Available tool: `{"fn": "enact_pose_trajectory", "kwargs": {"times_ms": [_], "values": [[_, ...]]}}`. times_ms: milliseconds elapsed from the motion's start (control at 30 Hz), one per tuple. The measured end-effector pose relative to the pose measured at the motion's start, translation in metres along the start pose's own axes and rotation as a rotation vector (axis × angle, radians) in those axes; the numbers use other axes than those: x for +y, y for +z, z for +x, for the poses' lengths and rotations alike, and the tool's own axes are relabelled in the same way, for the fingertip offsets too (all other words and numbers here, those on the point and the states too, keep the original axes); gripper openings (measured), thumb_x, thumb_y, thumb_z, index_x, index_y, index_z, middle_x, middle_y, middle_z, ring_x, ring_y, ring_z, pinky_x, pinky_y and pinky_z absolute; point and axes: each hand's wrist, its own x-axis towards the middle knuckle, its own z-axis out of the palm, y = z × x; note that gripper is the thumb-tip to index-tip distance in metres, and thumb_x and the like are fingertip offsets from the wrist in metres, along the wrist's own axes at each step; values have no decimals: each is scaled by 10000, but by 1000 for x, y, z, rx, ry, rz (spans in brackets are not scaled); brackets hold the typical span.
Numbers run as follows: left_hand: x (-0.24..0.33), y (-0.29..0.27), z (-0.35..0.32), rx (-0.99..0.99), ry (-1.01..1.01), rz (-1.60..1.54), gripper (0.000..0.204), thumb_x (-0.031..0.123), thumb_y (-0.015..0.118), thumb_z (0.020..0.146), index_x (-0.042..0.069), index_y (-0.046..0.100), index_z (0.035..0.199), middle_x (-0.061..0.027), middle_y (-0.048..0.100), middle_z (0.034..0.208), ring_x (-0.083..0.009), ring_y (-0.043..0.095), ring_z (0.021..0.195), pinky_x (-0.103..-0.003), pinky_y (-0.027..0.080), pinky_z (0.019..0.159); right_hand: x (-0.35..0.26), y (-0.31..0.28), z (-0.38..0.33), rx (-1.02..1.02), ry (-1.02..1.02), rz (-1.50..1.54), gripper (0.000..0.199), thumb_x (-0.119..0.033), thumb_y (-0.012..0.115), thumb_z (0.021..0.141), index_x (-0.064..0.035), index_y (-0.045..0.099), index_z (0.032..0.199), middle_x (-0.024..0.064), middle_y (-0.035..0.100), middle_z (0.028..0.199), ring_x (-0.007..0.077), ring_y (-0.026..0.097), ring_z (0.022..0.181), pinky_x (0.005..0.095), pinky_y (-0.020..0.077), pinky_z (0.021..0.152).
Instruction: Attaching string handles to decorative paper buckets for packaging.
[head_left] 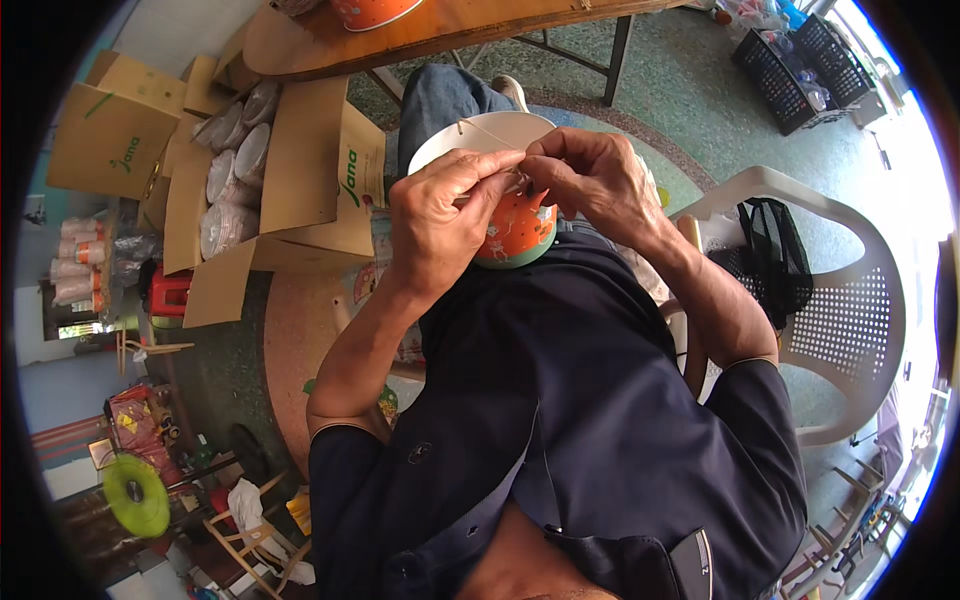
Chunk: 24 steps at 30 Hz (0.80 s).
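An orange paper bucket (515, 235) with a green base band, printed figures and a white inside rests in my lap, tilted so its mouth points away from me. A thin tan cord (484, 130) runs across its white mouth toward my fingers. At the rim, my left hand (440, 210) is closed in a pinch on the cord. My right hand (597, 183) pinches close beside it, fingertips nearly meeting the left ones. The fingers hide the exact spot where the cord meets the rim.
A wooden table (460, 45) ahead bears another orange bucket (372, 12). An open cardboard box (310, 150) of wrapped white stacks stands left. At right are a white plastic chair (850, 300) with a black mesh bag (775, 255), and a black crate (790, 80) farther off.
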Motion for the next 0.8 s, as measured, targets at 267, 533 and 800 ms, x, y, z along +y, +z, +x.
{"fn": "enact_pose_trajectory", "kwargs": {"times_ms": [267, 533, 800], "values": [[-5, 4, -3, 46, 108, 118, 192, -67, 734, 918, 2, 784, 1090, -85, 780, 977, -159, 758, 876, -285, 619, 768, 4, -3, 1, -44, 66, 114, 241, -230, 660, 1022, -8, 753, 1022, 10, 693, 766, 44, 548, 602, 216, 435, 539], [3, 5, -3, 47, -62, -48, 204, -65, 735, 919, 4, 771, 1107, -89, 778, 976, -165, 759, 876, -278, 612, 772, 2, -5, 0, -92, 146, 210, 245, -231, 669, 1016, 1, 746, 1019, -13, 645, 744, 23, 493, 575, 199, 397, 529], [-3, 1, -3, 0, 135, 135, 251, -53, 752, 903, 29, 776, 1139, -89, 764, 1007, -175, 749, 882, -300, 601, 754, -1, -6, 0, -95, 192, 222, 249, -241, 664, 1008, -6, 741, 976, -12, 639, 732, 24, 479, 563, 202, 409, 536]]}}
